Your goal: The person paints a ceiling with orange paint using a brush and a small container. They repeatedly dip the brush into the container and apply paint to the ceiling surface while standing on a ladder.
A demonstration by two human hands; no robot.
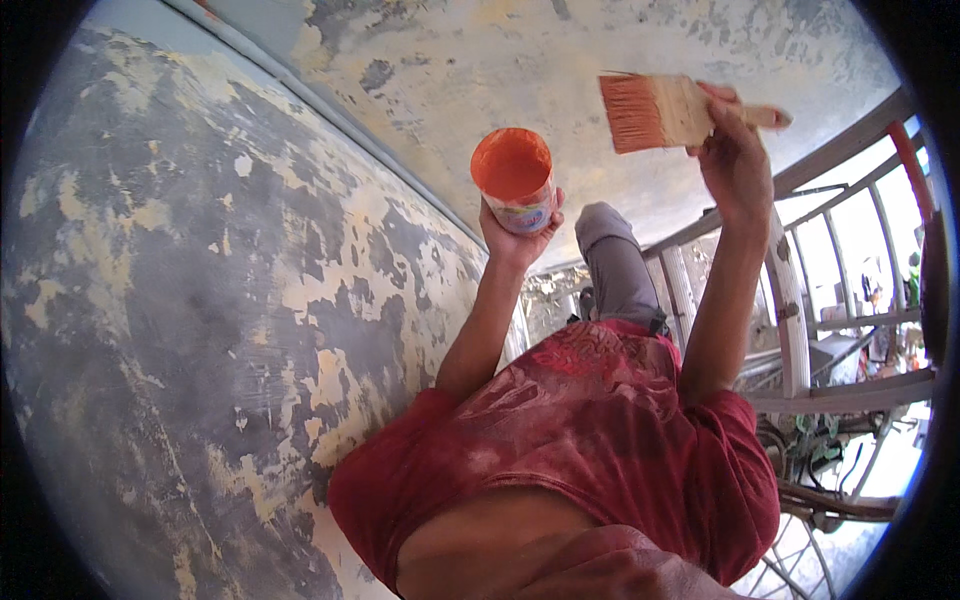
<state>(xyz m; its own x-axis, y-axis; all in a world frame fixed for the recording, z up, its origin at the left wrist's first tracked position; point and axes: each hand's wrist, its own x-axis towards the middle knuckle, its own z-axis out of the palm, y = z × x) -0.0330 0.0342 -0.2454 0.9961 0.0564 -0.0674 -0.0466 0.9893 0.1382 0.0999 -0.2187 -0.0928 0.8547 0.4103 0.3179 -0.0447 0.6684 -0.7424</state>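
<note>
My left hand [518, 238] is wrapped around the lower part of an open paint can [532, 212] with a printed label. Orange paint coats its inner wall, and its mouth tilts toward me. Up to the right, my right hand [740, 165] grips a wide flat paintbrush [682, 112] by its wooden handle. The brush's bristles point left and are stained orange. A gap separates the bristles from the can, and the brush appears apart from the wall behind it.
A patchy grey and cream wall [220, 300] rises close on my left and meets another worn wall [440, 60] along a pipe-like strip [330, 115]. Wooden rails and bars [787, 300] stand on my right. Below them is part of a bicycle wheel [800, 565].
</note>
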